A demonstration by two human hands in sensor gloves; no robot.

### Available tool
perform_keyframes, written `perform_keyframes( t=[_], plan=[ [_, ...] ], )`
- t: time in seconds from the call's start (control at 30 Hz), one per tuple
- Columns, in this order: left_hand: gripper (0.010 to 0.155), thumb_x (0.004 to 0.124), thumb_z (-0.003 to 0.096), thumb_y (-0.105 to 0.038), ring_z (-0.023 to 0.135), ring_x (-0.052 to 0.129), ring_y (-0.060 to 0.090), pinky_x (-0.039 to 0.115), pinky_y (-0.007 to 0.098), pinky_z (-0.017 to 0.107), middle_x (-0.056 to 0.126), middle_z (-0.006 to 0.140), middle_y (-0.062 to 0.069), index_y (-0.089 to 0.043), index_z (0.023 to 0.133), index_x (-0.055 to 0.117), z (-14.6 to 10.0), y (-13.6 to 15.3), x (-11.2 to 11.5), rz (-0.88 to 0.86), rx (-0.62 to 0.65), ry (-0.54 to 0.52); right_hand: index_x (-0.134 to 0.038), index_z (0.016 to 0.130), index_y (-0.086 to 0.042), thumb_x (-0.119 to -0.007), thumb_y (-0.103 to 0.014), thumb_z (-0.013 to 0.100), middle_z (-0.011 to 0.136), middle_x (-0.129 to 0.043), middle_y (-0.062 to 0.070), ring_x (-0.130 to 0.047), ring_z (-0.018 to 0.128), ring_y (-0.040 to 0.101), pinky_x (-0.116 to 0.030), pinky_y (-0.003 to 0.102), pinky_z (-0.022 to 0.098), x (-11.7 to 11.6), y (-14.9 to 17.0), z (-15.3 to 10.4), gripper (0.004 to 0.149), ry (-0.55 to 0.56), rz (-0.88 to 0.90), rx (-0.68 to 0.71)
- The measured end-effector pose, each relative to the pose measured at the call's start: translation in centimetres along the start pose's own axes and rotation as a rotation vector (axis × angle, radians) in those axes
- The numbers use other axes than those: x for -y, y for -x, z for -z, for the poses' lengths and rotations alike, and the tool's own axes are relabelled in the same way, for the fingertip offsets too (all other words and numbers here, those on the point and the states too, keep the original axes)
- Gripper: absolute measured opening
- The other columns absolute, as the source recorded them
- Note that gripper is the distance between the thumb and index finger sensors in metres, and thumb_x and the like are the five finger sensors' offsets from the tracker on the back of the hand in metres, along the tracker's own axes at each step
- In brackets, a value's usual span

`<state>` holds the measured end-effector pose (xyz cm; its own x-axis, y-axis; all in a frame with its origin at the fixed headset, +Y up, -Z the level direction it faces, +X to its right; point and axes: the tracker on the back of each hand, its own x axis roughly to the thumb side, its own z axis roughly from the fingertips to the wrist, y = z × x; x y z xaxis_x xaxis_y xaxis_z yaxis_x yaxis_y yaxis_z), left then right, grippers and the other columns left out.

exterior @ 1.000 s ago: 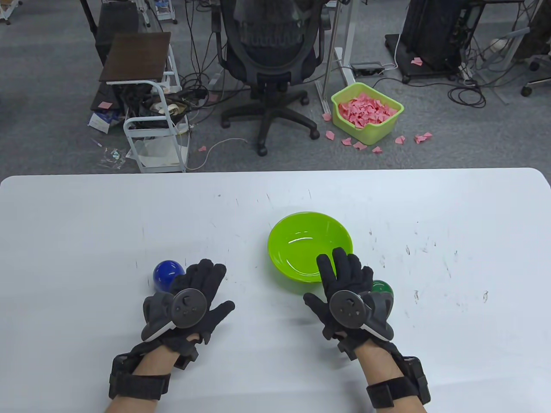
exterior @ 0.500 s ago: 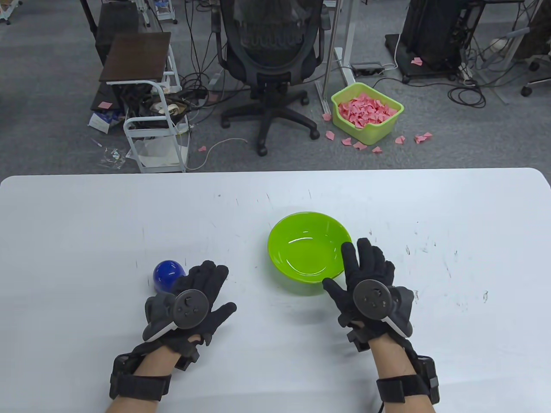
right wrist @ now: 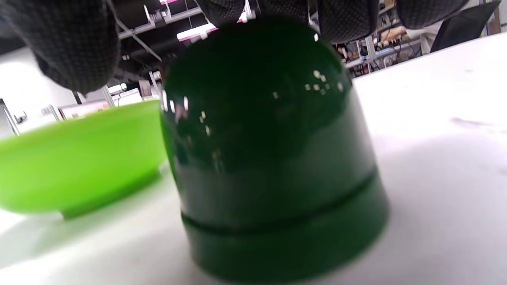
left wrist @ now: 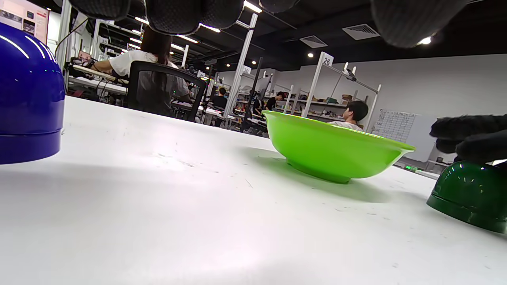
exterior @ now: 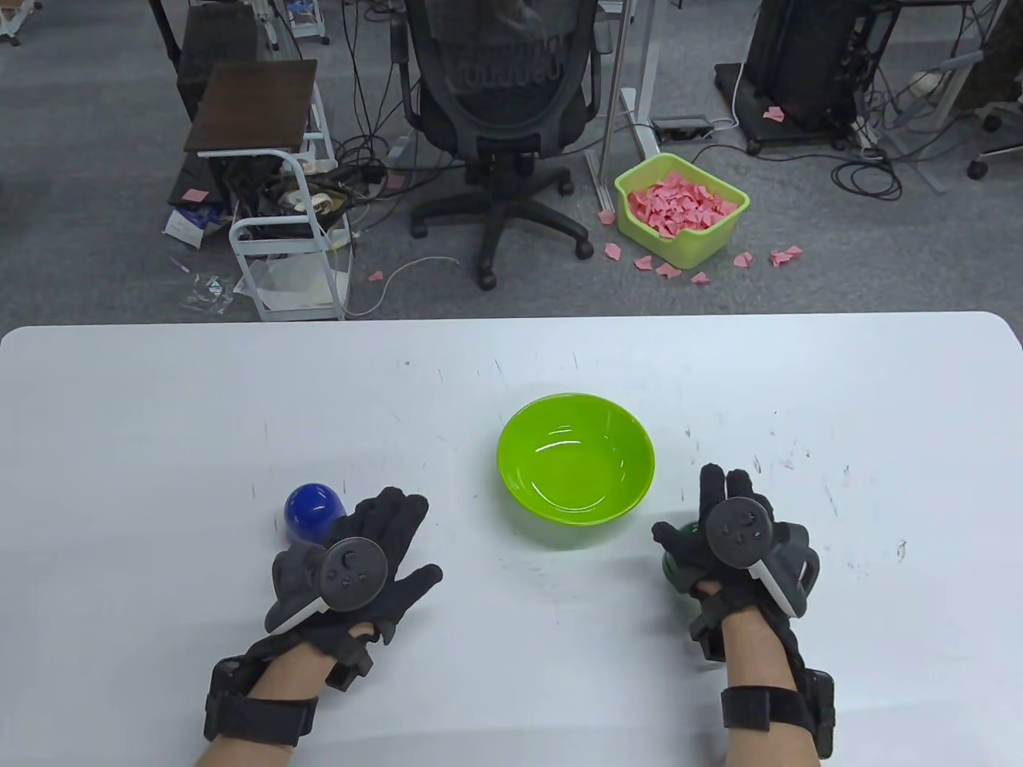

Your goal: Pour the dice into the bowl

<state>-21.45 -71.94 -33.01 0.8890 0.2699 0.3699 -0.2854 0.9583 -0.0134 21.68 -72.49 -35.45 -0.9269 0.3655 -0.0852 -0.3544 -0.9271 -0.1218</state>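
Observation:
A lime green bowl (exterior: pixel 575 459) stands empty at the table's middle. A dark green dome cup (exterior: pixel 674 562) stands mouth down to its right, mostly hidden under my right hand (exterior: pixel 694 515). The right wrist view shows this cup (right wrist: pixel 273 158) close up, with my fingers (right wrist: pixel 344 19) over its top and my thumb (right wrist: pixel 75 47) off its left side. A blue dome cup (exterior: pixel 310 511) stands mouth down at the left. My left hand (exterior: pixel 397 543) lies flat beside it, fingers spread, holding nothing. No dice are visible.
The white table (exterior: pixel 160 415) has scuff marks. The left wrist view shows the blue cup (left wrist: pixel 27 99), the bowl (left wrist: pixel 336 152) and the green cup (left wrist: pixel 471 196) in a row. An office chair (exterior: pixel 499 104) stands beyond the far edge.
My right hand has moved right from the bowl's near rim and come down over the green cup. My left hand has stayed almost still.

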Motion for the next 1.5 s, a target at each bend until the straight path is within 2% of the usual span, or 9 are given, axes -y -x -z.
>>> perform_keyframes(
  t=[0.2, 0.33, 0.47, 0.5, 0.63, 0.83, 0.97, 1.23, 1.5],
  plan=[
    [0.084, 0.07, 0.0452, -0.068, 0.11, 0.053, 0.042, 0.052, 0.067, 0.078, 0.044, 0.12, 0.013, -0.033, 0.113, 0.035, 0.0, 0.0, 0.0, -0.01, -0.005, 0.011, -0.044, 0.11, -0.009, -0.089, -0.056, 0.041, 0.113, -0.053, 0.031, -0.069, 0.085, 0.065, -0.064, 0.078, 0.056, -2.2, -0.6, 0.3, 0.094, -0.123, -0.121, -0.025],
    [0.083, 0.07, 0.0454, -0.068, 0.11, 0.054, 0.042, 0.052, 0.067, 0.078, 0.044, 0.12, 0.013, -0.034, 0.113, 0.035, 0.0, 0.1, -0.1, -0.021, -0.007, 0.013, -0.053, 0.106, -0.01, -0.093, -0.049, 0.04, 0.108, -0.062, 0.029, -0.079, 0.076, 0.063, -0.074, 0.073, 0.051, -2.6, -0.7, 0.4, 0.087, -0.08, -0.159, -0.044],
    [0.083, 0.07, 0.0453, -0.067, 0.11, 0.055, 0.042, 0.053, 0.067, 0.078, 0.045, 0.12, 0.013, -0.034, 0.113, 0.036, 0.0, 0.0, 0.1, -0.03, -0.004, 0.022, -0.057, 0.103, -0.01, -0.1, -0.047, 0.034, 0.105, -0.066, 0.029, -0.086, 0.07, 0.063, -0.084, 0.068, 0.043, -2.8, -0.9, 0.5, 0.089, -0.062, -0.184, -0.065],
    [0.083, 0.07, 0.0454, -0.067, 0.11, 0.055, 0.042, 0.053, 0.067, 0.078, 0.045, 0.12, 0.013, -0.034, 0.113, 0.036, 0.0, 0.0, 0.1, -0.03, -0.002, 0.025, -0.055, 0.104, -0.01, -0.105, -0.041, 0.038, 0.105, -0.066, 0.029, -0.087, 0.069, 0.062, -0.086, 0.067, 0.041, -2.9, -1.0, 0.6, 0.087, -0.071, -0.199, -0.068],
    [0.084, 0.071, 0.0451, -0.067, 0.109, 0.055, 0.042, 0.054, 0.067, 0.077, 0.045, 0.12, 0.013, -0.034, 0.113, 0.035, 0.1, -0.3, 0.2, -0.035, 0.009, 0.033, -0.043, 0.109, -0.012, -0.104, -0.047, 0.029, 0.108, -0.058, 0.03, -0.089, 0.069, 0.061, -0.09, 0.063, 0.04, -2.9, -1.1, 0.7, 0.106, -0.115, -0.241, -0.074],
    [0.085, 0.071, 0.0447, -0.067, 0.109, 0.056, 0.042, 0.054, 0.067, 0.077, 0.046, 0.119, 0.013, -0.033, 0.113, 0.035, 0.1, -0.6, 0.4, -0.039, 0.029, 0.037, -0.046, 0.107, -0.011, -0.105, -0.048, 0.027, 0.104, -0.064, 0.03, -0.092, 0.062, 0.06, -0.093, 0.057, 0.039, -3.0, -0.8, 0.6, 0.106, -0.059, -0.231, -0.032],
    [0.085, 0.071, 0.0447, -0.067, 0.109, 0.056, 0.042, 0.054, 0.067, 0.077, 0.045, 0.12, 0.013, -0.033, 0.113, 0.034, 0.1, -0.6, 0.5, -0.042, 0.039, 0.038, -0.049, 0.106, -0.01, -0.106, -0.046, 0.027, 0.102, -0.067, 0.028, -0.092, 0.061, 0.06, -0.093, 0.058, 0.039, -3.0, -0.8, 0.8, 0.104, -0.062, -0.23, -0.008],
    [0.089, 0.073, 0.0437, -0.068, 0.11, 0.055, 0.041, 0.047, 0.07, 0.078, 0.045, 0.12, 0.013, -0.031, 0.113, 0.032, 0.1, -0.9, 0.8, -0.086, 0.059, 0.045, -0.052, 0.106, -0.009, -0.106, -0.046, 0.026, 0.102, -0.068, 0.026, -0.092, 0.062, 0.061, -0.092, 0.058, 0.04, -1.4, -0.8, 0.8, 0.103, -0.006, -0.111, 0.021],
    [0.102, 0.078, 0.0392, -0.073, 0.111, 0.05, 0.041, 0.046, 0.07, 0.078, 0.041, 0.12, 0.013, -0.024, 0.113, 0.025, 0.2, -1.8, 2.0, -0.202, 0.1, 0.101, -0.051, 0.106, -0.009, -0.106, -0.046, 0.027, 0.101, -0.069, 0.026, -0.092, 0.062, 0.061, -0.091, 0.059, 0.039, 1.4, -3.3, -0.4, 0.103, 0.09, 0.025, 0.158]
  ],
)
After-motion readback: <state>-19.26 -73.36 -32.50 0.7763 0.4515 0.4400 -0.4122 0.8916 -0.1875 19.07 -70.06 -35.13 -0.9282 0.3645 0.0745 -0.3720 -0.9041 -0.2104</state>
